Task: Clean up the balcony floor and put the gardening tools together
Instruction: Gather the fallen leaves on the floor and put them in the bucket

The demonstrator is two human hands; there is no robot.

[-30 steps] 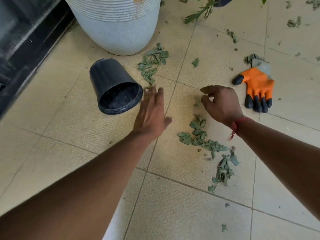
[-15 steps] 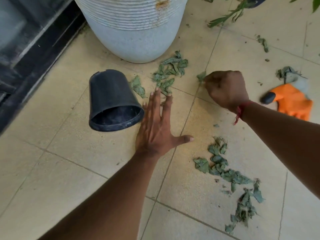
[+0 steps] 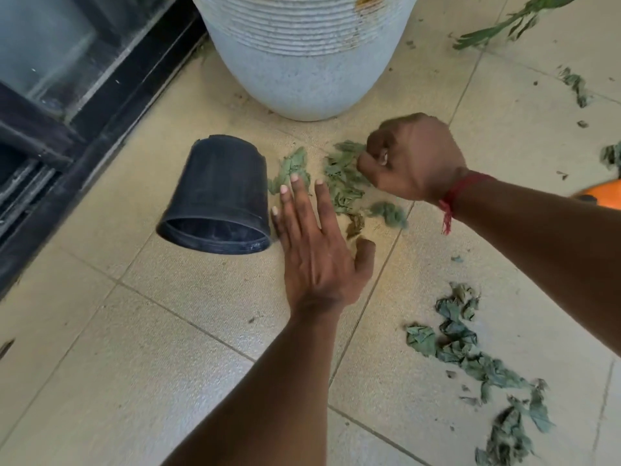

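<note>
Left hand (image 3: 319, 253): flat and wide, palm down on the floor, fingers straight and a little spread; its little-finger side lies just beside the rim of the black pot, and the fingertips reach the near edge of the dry leaves.
Right hand (image 3: 415, 156): curled into a fist, knuckles up, pressed against the far side of the same leaf pile; whether any leaf is inside the fist cannot be told. A red thread (image 3: 453, 193) is tied round its wrist.
Dry leaves (image 3: 342, 183): a loose green heap on the floor between the two hands, just in front of the big planter.
Second leaf pile (image 3: 470, 354): a scattered trail at lower right, well apart from both hands.
Black pot (image 3: 218, 193): lying on its side, mouth towards the camera, left of the heap.
Big planter (image 3: 302, 62): pale grey, ribbed, standing upright behind the pot and the leaves.
Orange glove (image 3: 605, 198): only a corner shows at the right edge, behind the right forearm.
Twig (image 3: 497, 28): green, lying at top right.
Floor (image 3: 100, 364): beige tiles with small crumbs.
Door track (image 3: 67, 153): dark, along the left side.
</note>
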